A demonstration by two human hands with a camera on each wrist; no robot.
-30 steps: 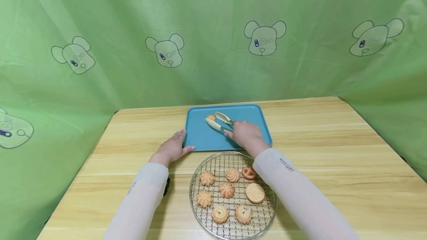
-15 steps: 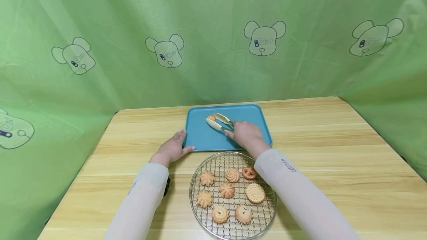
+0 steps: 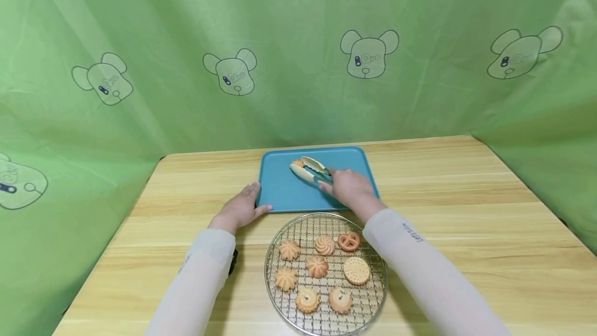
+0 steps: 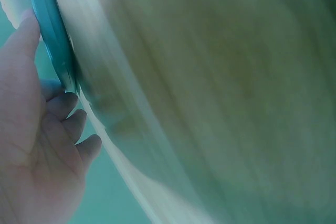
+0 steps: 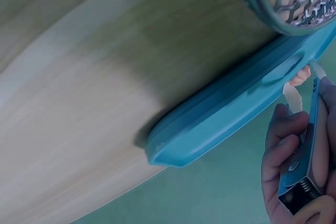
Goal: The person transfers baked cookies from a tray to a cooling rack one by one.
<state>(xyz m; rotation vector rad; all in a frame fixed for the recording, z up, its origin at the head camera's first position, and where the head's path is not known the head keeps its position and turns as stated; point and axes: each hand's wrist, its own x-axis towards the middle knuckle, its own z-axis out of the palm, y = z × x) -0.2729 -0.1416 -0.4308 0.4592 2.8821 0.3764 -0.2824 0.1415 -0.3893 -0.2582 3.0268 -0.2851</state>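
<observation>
My right hand (image 3: 350, 187) grips a pair of tongs (image 3: 303, 172) with cream scalloped tips, fingers curled round the handles. A small flower-shaped cookie (image 3: 297, 163) sits between the tips, over the left back part of the blue tray (image 3: 284, 191). In the right wrist view the steel hinge end of the tongs (image 5: 295, 166) shows in the palm, with the cookie (image 5: 300, 76) at the far tips. My left hand (image 3: 240, 206) rests at the tray's near left corner, fingers along its side and thumb at the front edge. In the left wrist view the thumb (image 4: 26, 35) touches the rim.
A round wire rack (image 3: 268, 274) stands in front of the tray, close to its near edge. Several cookies lie on it, among them a pretzel-shaped one (image 3: 349, 241) and a round dotted one (image 3: 356, 270). A green curtain (image 3: 298, 108) hangs behind the wooden table (image 3: 466, 211).
The tongs have narrowed slightly around the cookie, and tongs and cookie have shifted a little to the right. My right hand and forearm have moved right too. The left hand has stayed put.
</observation>
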